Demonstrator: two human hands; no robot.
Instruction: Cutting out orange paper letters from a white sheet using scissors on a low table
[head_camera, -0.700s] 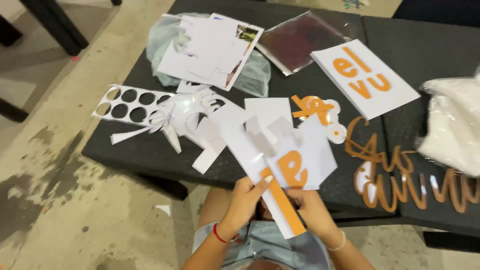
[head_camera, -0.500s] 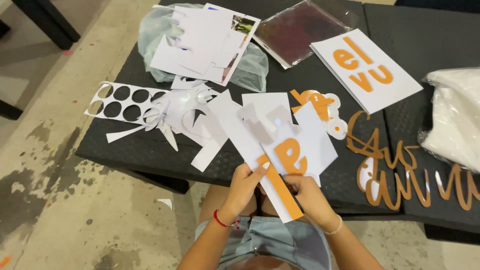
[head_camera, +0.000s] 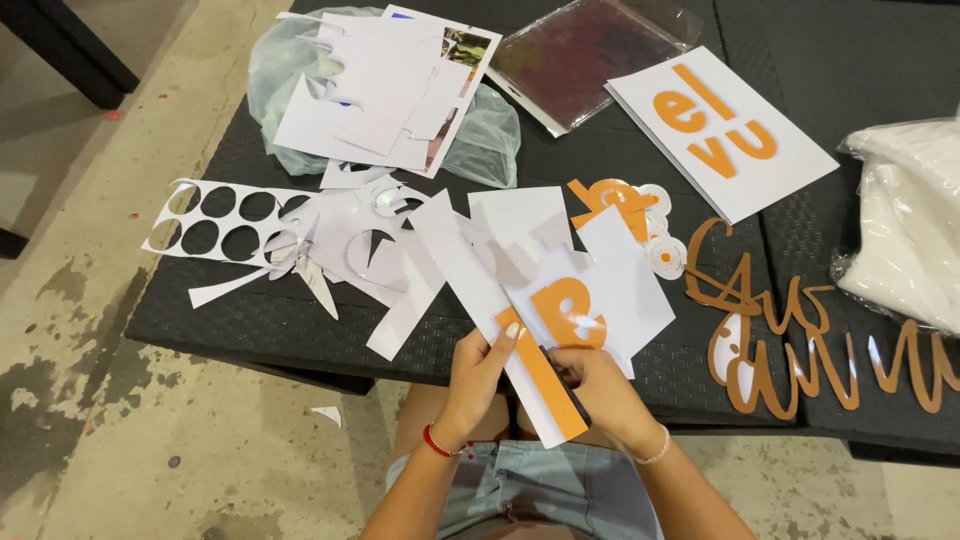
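Note:
My left hand (head_camera: 478, 378) grips the near edge of a long white sheet with an orange strip (head_camera: 532, 372) along it. My right hand (head_camera: 598, 390) pinches the same sheet from the right, just below an orange letter (head_camera: 566, 311) that sits on a white sheet (head_camera: 620, 290). Both hands are at the table's near edge, above my lap. A red bracelet is on the left wrist, a thin pale one on the right.
A dark woven table (head_camera: 250, 310) carries white paper offcuts, a sheet with round holes (head_camera: 225, 220), a white card with orange letters (head_camera: 722, 130), copper script lettering (head_camera: 800, 340), a clear sleeve (head_camera: 590, 50), plastic bags (head_camera: 905, 220) and a paper stack (head_camera: 385, 85). Concrete floor lies left.
The view has moved closer to the table. My hands have shifted slightly up the orange-striped sheet; the papers on the table lie as before.

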